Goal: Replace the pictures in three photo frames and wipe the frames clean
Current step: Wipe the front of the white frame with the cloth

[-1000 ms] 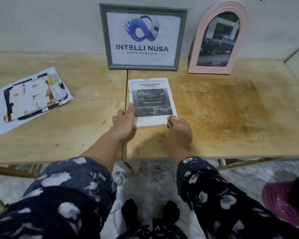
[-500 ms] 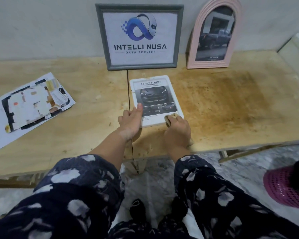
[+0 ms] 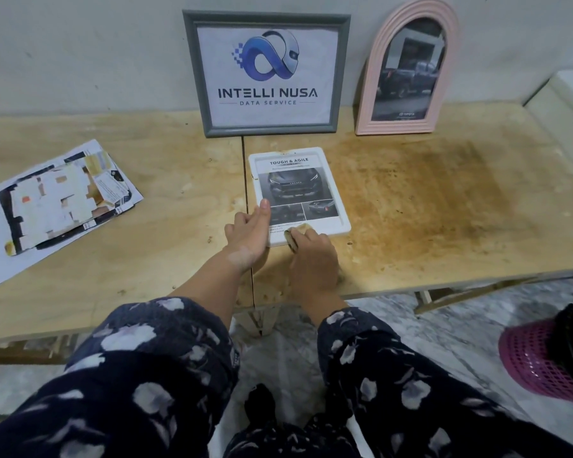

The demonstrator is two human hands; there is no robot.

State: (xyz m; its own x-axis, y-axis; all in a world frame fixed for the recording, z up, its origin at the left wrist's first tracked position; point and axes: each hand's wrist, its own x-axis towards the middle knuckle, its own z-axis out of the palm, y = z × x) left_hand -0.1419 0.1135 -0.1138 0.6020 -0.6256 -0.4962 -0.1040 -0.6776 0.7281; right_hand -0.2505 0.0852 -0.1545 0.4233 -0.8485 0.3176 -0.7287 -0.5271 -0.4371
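Pinching a small beige cloth (image 3: 295, 234) between curled fingers, the right hand (image 3: 313, 259) presses it on the near edge of the white frame (image 3: 344, 217); the left hand (image 3: 250, 234) lies flat beside it, fingers straight, forefinger stretched onto the frame's left border near its bottom corner. Both hands meet the frame at its near end, the rest of it lying beyond them, flat and face up.

Two wooden tables (image 3: 444, 206) stand pushed together along the wall, their seam running just left of the white frame; the right one carries a broad dark stain. Upright against the wall, directly behind the white frame, stands a grey frame (image 3: 343, 74) with a blue looped logo and the words "INTELLI NUSA DATA SERVICE". To its right leans a pink arched frame (image 3: 368, 97) showing a dark pickup truck, with small white lettering at the bottom that seems to read "TOYOTA". At far left, well apart from the hands, lies a pile of printed sheets (image 3: 57, 203). The white frame's picture is headed "TOUGH & AGILE" above a dark car front with smaller shots under it. A pink mesh basket (image 3: 536, 361) sits on the floor at right.
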